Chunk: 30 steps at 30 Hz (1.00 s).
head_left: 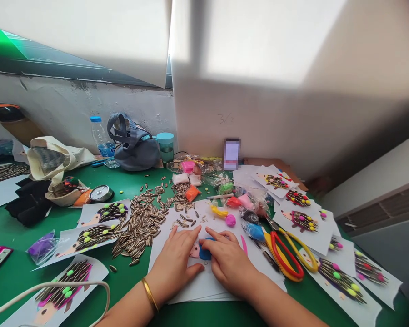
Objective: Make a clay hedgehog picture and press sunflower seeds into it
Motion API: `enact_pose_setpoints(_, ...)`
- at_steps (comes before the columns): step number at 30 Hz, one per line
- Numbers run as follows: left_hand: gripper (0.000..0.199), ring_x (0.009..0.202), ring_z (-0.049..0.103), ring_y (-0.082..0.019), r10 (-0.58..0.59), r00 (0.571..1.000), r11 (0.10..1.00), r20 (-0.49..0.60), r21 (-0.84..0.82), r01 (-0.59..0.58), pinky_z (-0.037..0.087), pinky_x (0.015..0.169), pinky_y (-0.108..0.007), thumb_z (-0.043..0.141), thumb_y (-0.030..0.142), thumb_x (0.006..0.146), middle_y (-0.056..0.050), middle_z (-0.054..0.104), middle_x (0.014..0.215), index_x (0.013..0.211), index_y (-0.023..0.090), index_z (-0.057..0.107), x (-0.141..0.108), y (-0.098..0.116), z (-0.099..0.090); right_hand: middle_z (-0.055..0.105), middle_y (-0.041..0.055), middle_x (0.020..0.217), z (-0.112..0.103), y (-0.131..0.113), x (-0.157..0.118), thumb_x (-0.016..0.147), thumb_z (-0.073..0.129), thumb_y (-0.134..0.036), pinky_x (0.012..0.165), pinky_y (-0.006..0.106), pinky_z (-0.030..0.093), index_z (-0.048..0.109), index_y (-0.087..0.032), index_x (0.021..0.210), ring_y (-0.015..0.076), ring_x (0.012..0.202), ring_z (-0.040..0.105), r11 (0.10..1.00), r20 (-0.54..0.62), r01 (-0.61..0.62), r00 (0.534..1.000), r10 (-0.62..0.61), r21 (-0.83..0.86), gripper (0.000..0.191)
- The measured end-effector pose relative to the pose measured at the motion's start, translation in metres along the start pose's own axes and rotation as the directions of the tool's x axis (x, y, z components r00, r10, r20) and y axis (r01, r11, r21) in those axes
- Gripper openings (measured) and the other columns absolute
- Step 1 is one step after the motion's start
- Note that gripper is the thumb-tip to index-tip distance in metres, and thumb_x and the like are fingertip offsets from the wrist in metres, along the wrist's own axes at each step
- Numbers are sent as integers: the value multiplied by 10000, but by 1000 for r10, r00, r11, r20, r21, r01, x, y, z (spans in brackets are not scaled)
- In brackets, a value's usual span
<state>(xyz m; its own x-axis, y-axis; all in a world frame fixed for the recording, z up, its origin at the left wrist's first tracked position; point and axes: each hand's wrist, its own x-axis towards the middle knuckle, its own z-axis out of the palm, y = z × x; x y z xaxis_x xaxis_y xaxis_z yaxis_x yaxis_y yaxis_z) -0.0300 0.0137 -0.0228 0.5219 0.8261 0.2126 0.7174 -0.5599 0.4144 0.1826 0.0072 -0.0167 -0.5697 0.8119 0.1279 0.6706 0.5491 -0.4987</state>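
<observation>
White paper [180,288] lies before me, bearing a flat blue clay shape [205,253] and a pink clay piece [194,251]. My left hand [177,256] rests on the paper left of the shape, fingers spread, nothing held. Over the shape's right side is my right hand [226,259], its index finger stretched out and the other fingers partly bent. It touches the blue clay and hides part of it. Some sunflower seeds [186,221] and a magenta clay ball [230,220] lie beyond the fingertips.
Left is a seed pile [141,225] beside finished hedgehog pictures [98,236]. At right are red-handled scissors [286,256], bagged blue clay [255,231] and more pictures [303,221]. A phone [231,154], grey bag [136,152] and bottle [104,145] stand behind. A cable [107,290] crosses lower left.
</observation>
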Motion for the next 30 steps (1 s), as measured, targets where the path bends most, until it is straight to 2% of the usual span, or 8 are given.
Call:
enact_pose_setpoints(5,976,1227,561,-290,-7,1000,1000,-1,-17,7,242,1164,-631,773,192,717,-87,607,1309,1510,291,214,0,1,-1,620,106,1334,-2,3,-1,808,439,-79,1080,451,254,540,-207,1274,231,1431,358,1000,-42,-21,999,21,3,493)
enact_pose_setpoints(11,975,1231,554,-296,-8,1000,1000,1,-9,8,237,1161,-639,770,199,723,-91,603,1315,1512,296,206,1,1,-1,628,108,1316,-3,2,2,799,449,-81,1071,442,266,541,-209,1283,223,1424,370,999,-10,-45,999,45,-8,510)
enact_pose_setpoints(16,989,1241,544,-290,-13,1000,1000,15,-2,13,221,1169,-634,774,202,726,-93,599,1320,1515,292,185,0,2,-1,611,103,1350,-5,2,2,809,438,-89,1085,457,250,538,-212,1270,226,1434,352,1000,-25,-27,999,28,8,487)
enact_pose_setpoints(21,968,1250,538,-291,-8,1000,1000,9,4,8,224,1171,-628,765,194,727,-94,593,1334,1512,290,207,0,1,-1,611,84,1350,-3,2,2,793,451,-85,1106,478,218,534,-225,1277,226,1442,337,1000,25,-21,999,21,6,512)
enact_pose_setpoints(26,940,1241,546,-289,0,1000,1000,-9,3,0,229,1171,-626,746,185,735,-86,602,1324,1513,282,227,0,0,0,600,82,1366,-4,0,2,802,445,-83,1112,486,213,526,-221,1277,222,1449,325,1000,2,-12,1000,12,10,501)
enact_pose_setpoints(30,902,1241,547,-290,6,1000,1000,-16,7,-6,226,1172,-624,726,180,745,-90,602,1322,1505,275,250,0,0,0,601,58,1372,-4,-3,2,791,460,-88,1134,506,174,536,-249,1253,224,1457,305,1000,46,16,999,-17,13,495)
